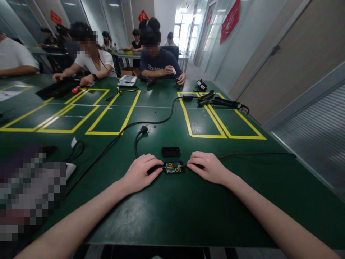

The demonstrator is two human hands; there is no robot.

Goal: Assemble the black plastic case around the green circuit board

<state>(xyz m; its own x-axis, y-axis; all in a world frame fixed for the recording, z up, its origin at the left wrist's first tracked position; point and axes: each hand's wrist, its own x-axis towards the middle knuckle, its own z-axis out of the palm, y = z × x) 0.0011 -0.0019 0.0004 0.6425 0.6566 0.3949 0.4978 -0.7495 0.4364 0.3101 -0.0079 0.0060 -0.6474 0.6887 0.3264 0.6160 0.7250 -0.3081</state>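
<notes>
Resting both hands on the green table [172, 216], we have a small opened black box [174, 167] between them, its circuit board showing green with orange rings. It lies near the front edge of the table, straight ahead of us at twelve o'clock. Its long axis runs side to side, from nine to three o'clock, with a cord leaving each end.

Our left hand [140, 173] lies palm down at the box's nine o'clock end, fingers loosely curled and pressed over the cord there; whether they pinch it we cannot tell. Our right hand [208, 167] lies the same way at the three o'clock end, fingertips on the thin cord [256, 154] that runs off toward the table's right edge.

Just beyond the box, at twelve o'clock, a black lid [170, 151] lies flat, apart from it. Farther on, a plug [143, 129] ends a cable that curls back toward our left hand. Yellow tape rectangles [207, 122] mark the middle of the table. Bare green surface stretches between us and the box, and to the right as far as the table's edge. At ten o'clock, other people work at the far side.
</notes>
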